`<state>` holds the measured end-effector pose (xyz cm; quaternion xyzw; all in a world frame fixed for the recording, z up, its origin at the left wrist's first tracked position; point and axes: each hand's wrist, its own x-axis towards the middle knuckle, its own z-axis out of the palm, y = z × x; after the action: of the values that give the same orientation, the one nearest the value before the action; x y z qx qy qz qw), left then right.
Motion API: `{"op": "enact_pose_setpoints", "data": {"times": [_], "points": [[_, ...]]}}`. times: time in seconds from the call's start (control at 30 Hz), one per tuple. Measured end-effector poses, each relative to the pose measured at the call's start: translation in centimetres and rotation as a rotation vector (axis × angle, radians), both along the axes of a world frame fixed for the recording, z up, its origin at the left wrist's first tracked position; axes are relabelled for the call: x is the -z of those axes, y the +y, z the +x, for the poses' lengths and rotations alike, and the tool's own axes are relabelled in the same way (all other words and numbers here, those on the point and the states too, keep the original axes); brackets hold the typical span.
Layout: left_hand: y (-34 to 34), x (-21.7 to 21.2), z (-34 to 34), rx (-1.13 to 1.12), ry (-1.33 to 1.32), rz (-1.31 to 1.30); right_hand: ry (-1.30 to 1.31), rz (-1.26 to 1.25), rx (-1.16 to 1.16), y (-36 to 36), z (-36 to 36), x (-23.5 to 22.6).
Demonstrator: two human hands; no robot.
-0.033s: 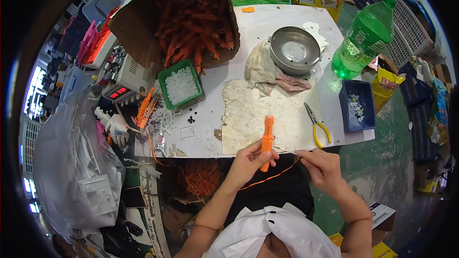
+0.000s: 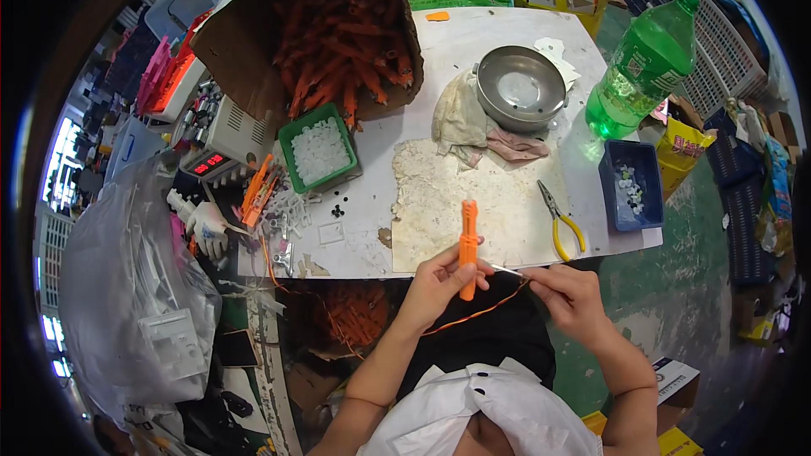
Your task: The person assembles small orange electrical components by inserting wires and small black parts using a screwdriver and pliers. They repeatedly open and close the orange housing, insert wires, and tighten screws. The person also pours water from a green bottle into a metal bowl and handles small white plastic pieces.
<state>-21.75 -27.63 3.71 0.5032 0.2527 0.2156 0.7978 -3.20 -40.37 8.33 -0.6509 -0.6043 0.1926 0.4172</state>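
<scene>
The left hand [image 2: 437, 280] was closed around an orange plastic piece [image 2: 467, 247], held upright at the near edge of the white table [image 2: 507, 25], with fingers wrapped about its lower half and the upper half standing clear above them. The right hand [image 2: 568, 294] was pinched – thumb and forefinger pressed together – on a thin metal pin [image 2: 507, 270] whose tip pointed toward the orange piece and appeared to meet it at mid-height. An orange wire [image 2: 473, 315] ran from below the left hand across to the right hand, hanging in front of the person's dark lap.

On the table just beyond the hands lay a worn, pale work mat [image 2: 439, 203]. Yellow-handled pliers [image 2: 559, 218] lay to the right of it, and a blue tray [image 2: 634, 186] of small pale parts stood further right at the table edge. A green tray [image 2: 321, 152] of white parts sat left of the mat, below an open cardboard box [image 2: 253, 42] filled with orange pieces. A metal bowl [image 2: 520, 89] rested on rags near the centre – a green plastic bottle [image 2: 642, 67] stood to its right.
</scene>
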Motion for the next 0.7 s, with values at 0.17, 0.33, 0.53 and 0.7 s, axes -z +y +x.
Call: {"op": "enact_pose_setpoints", "data": {"times": [0.17, 0.33, 0.53, 0.7], "points": [[0.4, 0.6, 0.1, -0.015, -0.076, -0.102, 0.119, -0.152, -0.046, -0.2, -0.1, 0.2], [0.3, 0.4, 0.1, 0.001, -0.043, -0.084, 0.098, -0.151, -0.026, -0.1, 0.2, -0.1], [0.2, 1.0, 0.4, -0.003, -0.091, -0.124, 0.041, -0.191, -0.044, -0.2, 0.1, -0.7], [0.1, 1.5, 0.4, 0.000, -0.030, -0.113, -0.017, -0.256, -0.046, -0.3, 0.1, -1.4]]}}
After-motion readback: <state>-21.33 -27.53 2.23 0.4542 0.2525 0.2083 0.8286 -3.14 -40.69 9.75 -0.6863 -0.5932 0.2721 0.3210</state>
